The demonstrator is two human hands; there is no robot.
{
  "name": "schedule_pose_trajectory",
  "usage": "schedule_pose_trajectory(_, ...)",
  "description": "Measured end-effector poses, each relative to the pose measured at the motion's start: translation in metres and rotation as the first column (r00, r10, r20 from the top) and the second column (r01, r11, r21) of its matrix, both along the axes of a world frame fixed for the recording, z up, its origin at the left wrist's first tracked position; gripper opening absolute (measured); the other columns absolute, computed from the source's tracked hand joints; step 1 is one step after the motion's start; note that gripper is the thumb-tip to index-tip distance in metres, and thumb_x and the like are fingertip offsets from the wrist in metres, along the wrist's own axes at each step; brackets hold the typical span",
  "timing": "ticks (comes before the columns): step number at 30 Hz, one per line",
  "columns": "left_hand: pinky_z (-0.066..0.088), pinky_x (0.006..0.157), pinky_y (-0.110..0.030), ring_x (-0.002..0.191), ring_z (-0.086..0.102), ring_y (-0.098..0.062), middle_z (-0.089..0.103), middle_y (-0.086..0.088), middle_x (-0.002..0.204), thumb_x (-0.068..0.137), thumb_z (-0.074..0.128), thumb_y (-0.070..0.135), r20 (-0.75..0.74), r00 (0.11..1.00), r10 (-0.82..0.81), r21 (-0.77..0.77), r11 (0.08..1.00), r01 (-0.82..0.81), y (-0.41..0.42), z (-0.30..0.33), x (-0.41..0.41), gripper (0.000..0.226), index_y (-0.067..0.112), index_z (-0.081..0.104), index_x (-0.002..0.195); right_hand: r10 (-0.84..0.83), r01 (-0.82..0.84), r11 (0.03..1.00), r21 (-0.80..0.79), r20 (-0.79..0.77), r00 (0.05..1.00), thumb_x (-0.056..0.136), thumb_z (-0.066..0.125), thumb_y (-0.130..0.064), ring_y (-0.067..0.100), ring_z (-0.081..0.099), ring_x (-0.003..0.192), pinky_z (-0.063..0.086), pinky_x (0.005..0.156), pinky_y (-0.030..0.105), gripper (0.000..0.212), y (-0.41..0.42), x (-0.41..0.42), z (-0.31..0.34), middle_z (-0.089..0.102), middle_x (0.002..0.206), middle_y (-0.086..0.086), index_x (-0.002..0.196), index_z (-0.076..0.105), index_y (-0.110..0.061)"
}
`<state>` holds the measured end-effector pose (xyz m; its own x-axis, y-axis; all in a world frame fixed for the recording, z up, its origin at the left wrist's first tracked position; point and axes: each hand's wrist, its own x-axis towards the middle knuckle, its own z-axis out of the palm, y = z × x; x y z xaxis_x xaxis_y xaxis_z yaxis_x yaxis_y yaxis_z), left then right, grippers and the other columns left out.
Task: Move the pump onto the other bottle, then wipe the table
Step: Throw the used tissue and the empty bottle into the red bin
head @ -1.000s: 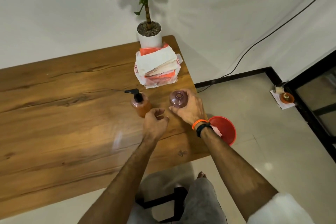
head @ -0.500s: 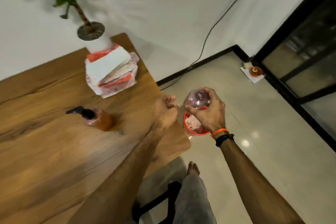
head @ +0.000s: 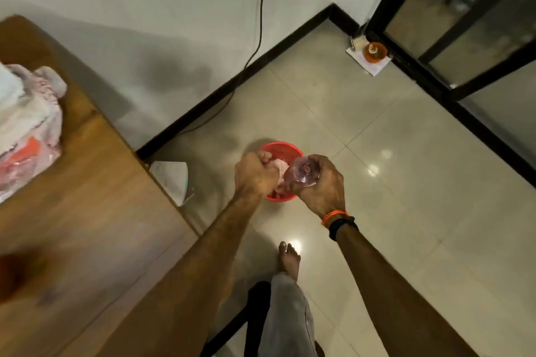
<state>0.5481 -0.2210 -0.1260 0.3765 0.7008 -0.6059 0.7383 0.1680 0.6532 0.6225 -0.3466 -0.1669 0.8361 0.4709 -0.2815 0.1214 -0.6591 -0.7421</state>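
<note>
Both hands now hang off the table over the round red plastic bowl (head: 280, 148) on the floor. Right hand (head: 322, 185) grasps the clear pinkish pumpless bottle (head: 303, 172); keep its open neck upright. Left hand (head: 255, 174) clenches crumpled pale cloth (head: 280, 166); lift it clear of the bottle. Pump unseen.

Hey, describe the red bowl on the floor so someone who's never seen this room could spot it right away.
Start at the wooden table and look past its corner to the tiled floor. The red bowl sits there under both hands, with a pale cloth inside. It is larger than the small orange dish by the dark door frame.
</note>
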Motion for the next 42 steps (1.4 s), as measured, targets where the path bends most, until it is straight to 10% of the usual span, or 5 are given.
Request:
schedule_pose_trajectory(12,0.053,0.089,-0.037,0.101,0.066,-0.035,0.071,-0.017,0.101,0.082,0.071,0.01,-0.181,0.978,-0.102,0.056,0.992,0.114,0.008,-0.084,0.012,0.008,0.005,0.07,0.087,0.076,-0.094,0.992,-0.089,-0.185,0.98,0.054,0.089,-0.028,0.022,0.06,0.105,0.054,0.089,0.033,0.091,0.027,0.028,-0.11,0.063,0.118,0.001,0.133,0.045,-0.016)
schedule_pose_trajectory(18,0.052,0.092,-0.033,0.106,0.064,-0.031,0.067,-0.009,0.101,0.081,0.068,0.005,-0.194,0.972,-0.136,0.051,0.988,0.148,0.005,-0.08,0.013,0.01,0.013,0.067,0.085,0.057,-0.077,0.992,-0.1,-0.191,0.98,0.068,0.081,-0.024,0.021,0.06,0.103,0.047,0.082,0.024,0.065,0.019,0.028,-0.098,0.062,0.11,-0.002,0.126,0.052,-0.015)
schedule_pose_trajectory(42,0.047,0.094,-0.025,0.117,0.059,-0.016,0.062,0.0,0.129,0.086,0.07,0.019,0.102,0.994,0.03,0.318,0.946,-0.061,0.015,0.174,-0.154,0.042,0.015,0.059,0.127,0.375,-0.392,0.917,0.078,0.175,0.91,0.075,0.076,-0.028,0.01,0.057,0.111,0.05,0.095,0.029,0.059,0.055,-0.109,0.203,0.059,0.126,0.0,0.128,0.054,-0.018)
